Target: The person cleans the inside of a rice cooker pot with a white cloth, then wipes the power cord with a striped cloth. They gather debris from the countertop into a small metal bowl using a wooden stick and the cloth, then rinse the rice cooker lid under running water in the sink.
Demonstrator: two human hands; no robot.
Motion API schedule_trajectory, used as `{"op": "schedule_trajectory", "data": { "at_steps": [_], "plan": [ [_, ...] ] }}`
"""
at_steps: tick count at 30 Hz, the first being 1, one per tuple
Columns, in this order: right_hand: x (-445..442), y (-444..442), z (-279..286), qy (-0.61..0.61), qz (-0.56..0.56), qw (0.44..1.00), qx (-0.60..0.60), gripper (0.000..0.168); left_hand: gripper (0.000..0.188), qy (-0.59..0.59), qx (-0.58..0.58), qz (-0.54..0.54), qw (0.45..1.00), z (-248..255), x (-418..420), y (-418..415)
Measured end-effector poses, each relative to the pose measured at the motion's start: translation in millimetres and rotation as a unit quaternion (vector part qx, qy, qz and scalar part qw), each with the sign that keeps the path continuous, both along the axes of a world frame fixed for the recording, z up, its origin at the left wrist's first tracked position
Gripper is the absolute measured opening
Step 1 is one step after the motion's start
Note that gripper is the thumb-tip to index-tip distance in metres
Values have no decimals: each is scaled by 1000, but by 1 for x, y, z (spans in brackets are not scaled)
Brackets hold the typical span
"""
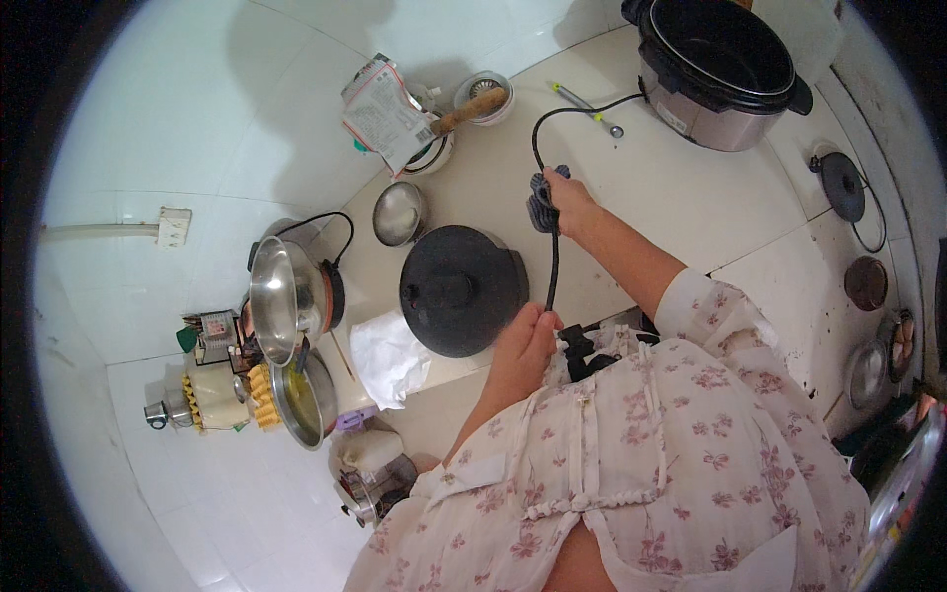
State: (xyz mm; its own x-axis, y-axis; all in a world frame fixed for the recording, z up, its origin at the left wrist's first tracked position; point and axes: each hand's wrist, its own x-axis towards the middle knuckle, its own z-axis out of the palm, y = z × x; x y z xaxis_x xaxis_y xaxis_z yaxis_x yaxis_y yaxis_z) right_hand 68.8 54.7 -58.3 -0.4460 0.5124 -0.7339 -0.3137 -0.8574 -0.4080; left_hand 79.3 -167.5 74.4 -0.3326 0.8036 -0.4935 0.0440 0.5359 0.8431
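Note:
My left hand grips the lower end of a black power cord. Farther up the same cord, my right hand holds a dark grey cloth against it. The cord curves up and over to an electric pressure cooker, which stands uncovered with its dark inner pot showing. Just left of my left hand, a round black lid with a central knob rests on the counter. Whatever is at the cord's end is hidden by my left fingers.
A white cloth or paper lies beside the lid, near a metal bowl. Steel basins are at the left. Along the wall are a printed packet and a wooden-handled tool. A peeler-like utensil lies near the cooker.

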Motion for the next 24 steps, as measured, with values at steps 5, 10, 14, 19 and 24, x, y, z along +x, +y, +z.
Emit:
{"op": "schedule_trajectory", "data": {
  "at_steps": [5, 10, 14, 19, 24],
  "plan": [
    [27, -67, 13, 14, 165, 985, 49, 46, 22, 83, 27, 35, 996, -10, -10, 2],
    [64, -115, 75, -28, 272, 952, 139, 41, 20, 185, 71, 17, 980, -22, -8, 1],
    [43, -78, 59, 15, 183, 982, 38, 27, 19, 189, 35, -38, 981, -10, -2, -1],
    [7, -25, 15, 23, 74, 997, -17, 19, 21, 149, 22, -62, 987, -2, -6, -8],
    [6, 21, -1, 0, 57, 998, 34, 23, 22, 66, 30, -15, 997, -3, -9, -19]
  ]
}}
